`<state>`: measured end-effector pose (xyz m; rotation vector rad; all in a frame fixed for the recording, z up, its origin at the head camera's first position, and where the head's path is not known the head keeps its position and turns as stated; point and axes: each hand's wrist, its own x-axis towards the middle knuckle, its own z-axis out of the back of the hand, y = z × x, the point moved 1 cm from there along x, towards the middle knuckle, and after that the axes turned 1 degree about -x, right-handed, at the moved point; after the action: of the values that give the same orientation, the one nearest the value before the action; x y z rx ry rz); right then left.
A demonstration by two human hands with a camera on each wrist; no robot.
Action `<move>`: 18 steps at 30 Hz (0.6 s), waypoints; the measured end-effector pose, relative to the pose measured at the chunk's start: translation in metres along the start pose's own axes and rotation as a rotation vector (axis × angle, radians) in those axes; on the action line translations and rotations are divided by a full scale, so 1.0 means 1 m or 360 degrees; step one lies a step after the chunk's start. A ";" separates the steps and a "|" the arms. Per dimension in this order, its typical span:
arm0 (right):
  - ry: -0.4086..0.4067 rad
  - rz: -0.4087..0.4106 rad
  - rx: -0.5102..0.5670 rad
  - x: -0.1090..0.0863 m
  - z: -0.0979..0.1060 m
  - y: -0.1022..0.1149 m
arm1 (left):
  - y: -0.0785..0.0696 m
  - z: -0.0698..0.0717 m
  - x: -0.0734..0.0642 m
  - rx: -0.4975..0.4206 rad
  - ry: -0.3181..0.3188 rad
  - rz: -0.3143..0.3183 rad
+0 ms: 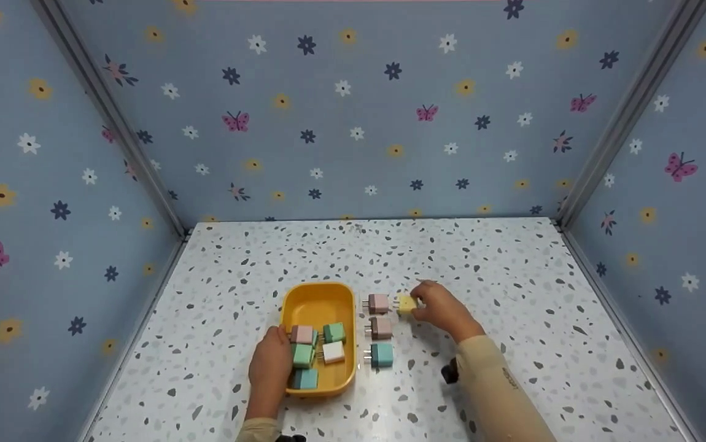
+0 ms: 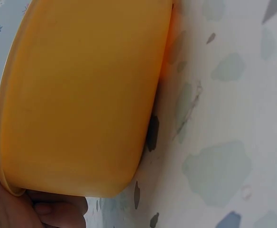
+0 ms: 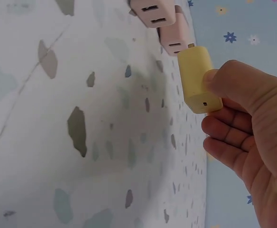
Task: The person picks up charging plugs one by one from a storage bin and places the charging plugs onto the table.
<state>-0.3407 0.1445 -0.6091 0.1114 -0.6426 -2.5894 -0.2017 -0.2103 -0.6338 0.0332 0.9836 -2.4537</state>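
My left hand (image 1: 270,365) grips the left rim of an orange-yellow plastic bin (image 1: 319,301); in the left wrist view its fingers curl below the rim of the bin (image 2: 86,95). Inside lie several small plug chargers: pink (image 1: 302,334), green (image 1: 333,332), white (image 1: 333,353) and teal (image 1: 307,379). My right hand (image 1: 442,309) pinches a yellow plug charger (image 1: 406,304) between thumb and fingers. In the right wrist view the yellow charger (image 3: 194,76) shows a small port on its near end, and its prongs point away from the hand.
Right of the bin, two pink chargers (image 1: 379,303) and a teal charger (image 1: 382,355) lie in a column, prongs towards the bin. The speckled white tabletop (image 1: 236,264) is enclosed at the back and sides by blue flowered walls (image 1: 353,159) with metal corner posts.
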 end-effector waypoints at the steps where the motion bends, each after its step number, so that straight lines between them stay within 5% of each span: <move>1: 0.0004 -0.0011 0.0007 0.001 -0.001 -0.001 | 0.000 0.000 0.000 -0.0002 0.0005 0.0010; 18: 0.0032 -0.0132 0.0066 0.010 -0.012 -0.012 | -0.001 0.002 -0.002 -0.0016 0.0014 0.0014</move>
<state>-0.3524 0.1443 -0.6254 0.1810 -0.6982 -2.6513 -0.1999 -0.2100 -0.6316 0.0450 0.9976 -2.4423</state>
